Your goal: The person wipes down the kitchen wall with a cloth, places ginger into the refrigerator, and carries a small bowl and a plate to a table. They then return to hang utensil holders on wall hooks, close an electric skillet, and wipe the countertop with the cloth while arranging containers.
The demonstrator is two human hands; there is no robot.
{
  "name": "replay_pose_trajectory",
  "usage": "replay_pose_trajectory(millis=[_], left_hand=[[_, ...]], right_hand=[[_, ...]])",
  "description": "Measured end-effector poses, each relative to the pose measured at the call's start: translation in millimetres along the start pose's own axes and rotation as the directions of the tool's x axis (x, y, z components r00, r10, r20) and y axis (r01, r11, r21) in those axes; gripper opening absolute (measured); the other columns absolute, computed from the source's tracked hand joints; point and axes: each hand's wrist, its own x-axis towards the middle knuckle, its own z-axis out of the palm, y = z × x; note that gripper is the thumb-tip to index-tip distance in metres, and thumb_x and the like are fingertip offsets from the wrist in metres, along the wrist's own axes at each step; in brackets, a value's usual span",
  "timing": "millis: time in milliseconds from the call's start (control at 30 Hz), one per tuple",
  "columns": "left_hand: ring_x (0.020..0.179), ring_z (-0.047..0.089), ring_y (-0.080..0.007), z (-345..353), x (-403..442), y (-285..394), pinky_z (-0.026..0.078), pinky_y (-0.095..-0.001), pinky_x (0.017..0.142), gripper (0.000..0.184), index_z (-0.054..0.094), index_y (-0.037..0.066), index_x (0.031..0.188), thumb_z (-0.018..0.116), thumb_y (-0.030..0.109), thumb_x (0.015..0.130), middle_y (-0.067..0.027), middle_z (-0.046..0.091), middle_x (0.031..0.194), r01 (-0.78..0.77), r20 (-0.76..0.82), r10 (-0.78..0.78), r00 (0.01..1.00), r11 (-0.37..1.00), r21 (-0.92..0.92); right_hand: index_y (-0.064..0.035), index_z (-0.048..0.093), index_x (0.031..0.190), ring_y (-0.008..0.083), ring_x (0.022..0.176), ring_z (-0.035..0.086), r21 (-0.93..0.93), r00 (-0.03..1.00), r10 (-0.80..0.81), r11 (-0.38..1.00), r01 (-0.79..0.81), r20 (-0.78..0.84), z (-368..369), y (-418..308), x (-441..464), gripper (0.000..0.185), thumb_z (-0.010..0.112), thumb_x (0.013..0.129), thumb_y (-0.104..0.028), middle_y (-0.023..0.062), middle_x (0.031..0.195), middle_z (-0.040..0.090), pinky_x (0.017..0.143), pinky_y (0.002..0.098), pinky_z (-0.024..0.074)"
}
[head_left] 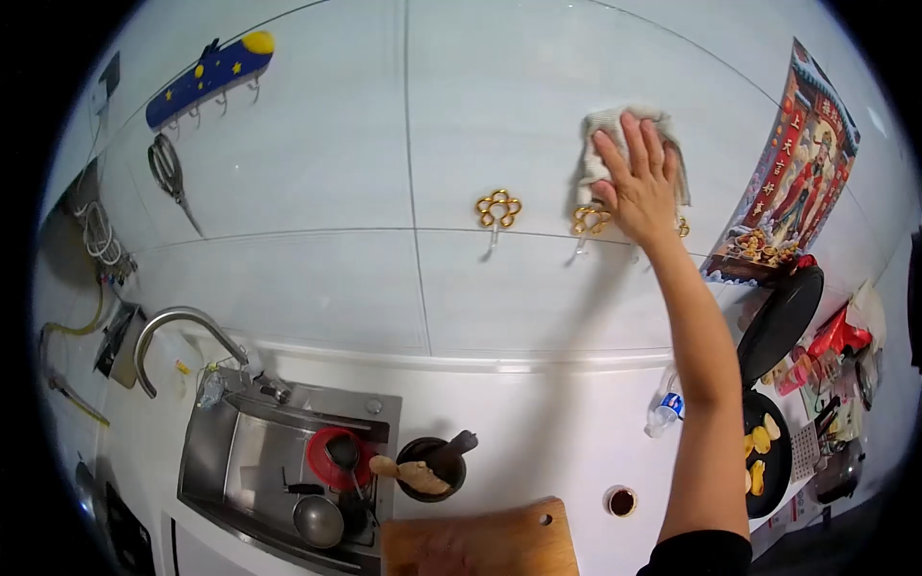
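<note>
My right hand (639, 182) lies flat on a pale grey cloth (677, 154), pressing it against the white tiled wall. Its fingers are spread and point upward, with the thumb out to the left. Just below the cloth are gold flower-shaped hooks; one (592, 220) is beside my wrist and another (683, 228) is partly hidden behind it. A further gold hook (498, 208) sits to the left. My left hand is out of view.
Scissors (171, 178) hang under a blue hook rack (211, 82). Below are a sink (259, 451) with a faucet (187, 312), a dark mortar (429, 485), a cutting board (499, 542), a small cup (621, 501), a bottle (665, 413) and a pan (776, 480). A poster (797, 173) hangs right.
</note>
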Motion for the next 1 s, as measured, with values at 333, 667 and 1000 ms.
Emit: replay_pose_trajectory(millis=[333, 667, 1000], left_hand=[[0.126, 0.038, -0.0383, 1, 6, 7, 0.029, -0.0545, 0.107, 0.038, 0.051, 0.003, 0.12, 0.054, 0.024, 0.089, -0.0211, 0.044, 0.133, -0.019, -0.001, 0.019, 1.0, 0.998, 0.056], [0.124, 0.039, -0.0403, -14, 14, 23, 0.031, -0.0531, 0.106, 0.035, 0.056, 0.006, 0.116, 0.058, 0.02, 0.085, -0.0229, 0.045, 0.132, -0.007, 0.024, 0.005, 1.0, 0.997, 0.081], [0.118, 0.042, -0.0398, 11, 1, 8, 0.031, -0.0581, 0.103, 0.043, 0.05, 0.002, 0.116, 0.061, 0.018, 0.078, -0.0204, 0.043, 0.126, 0.084, 0.118, -0.087, 0.989, 0.996, 0.03]], right_hand=[[-0.0304, 0.039, 0.142, 0.0242, 0.143, 0.022, 0.307, 0.935, -0.346, 0.884, 0.353, -0.078, 26, -134, 89, 0.057, 0.054, 0.088, -0.044, 0.0005, 0.156, 0.023, 0.11, 0.0466, 0.0255], [-0.0423, 0.035, 0.142, 0.0197, 0.143, 0.021, 0.234, 0.921, -0.381, 0.906, 0.353, 0.084, -6, 23, 28, 0.062, 0.057, 0.085, -0.049, -0.0058, 0.156, 0.021, 0.11, 0.0502, 0.0263], [-0.0266, 0.029, 0.149, 0.0359, 0.144, 0.012, 0.046, 0.903, 0.404, 0.915, -0.402, -0.149, 26, 65, -56, 0.073, 0.06, 0.084, -0.041, 0.0129, 0.157, 0.015, 0.11, 0.0575, 0.0144]])
